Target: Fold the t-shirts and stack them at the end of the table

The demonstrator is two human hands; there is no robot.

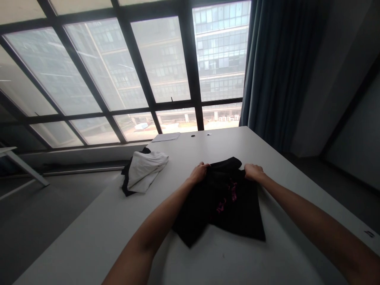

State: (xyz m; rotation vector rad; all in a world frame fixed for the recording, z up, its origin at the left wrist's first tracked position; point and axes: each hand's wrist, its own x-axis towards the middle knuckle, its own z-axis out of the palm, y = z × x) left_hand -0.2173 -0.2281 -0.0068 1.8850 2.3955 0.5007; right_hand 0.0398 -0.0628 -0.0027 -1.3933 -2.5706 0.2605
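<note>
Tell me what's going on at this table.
The left hand and right hand grip opposite sides of a black cloth near its far end, over a white table. Pink print shows on it. Whether its near edge touches the table is unclear. A pale cloth lies farther left, some black fabric showing beside it.

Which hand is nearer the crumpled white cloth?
Left: the left hand is right of the white cloth; the right hand is farther right. Both grip black, pink-printed fabric.

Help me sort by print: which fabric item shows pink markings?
The black fabric piece with pink markings, held by the left hand and right hand; the crumpled white-and-black fabric bundle, untouched at left, shows none.
</note>
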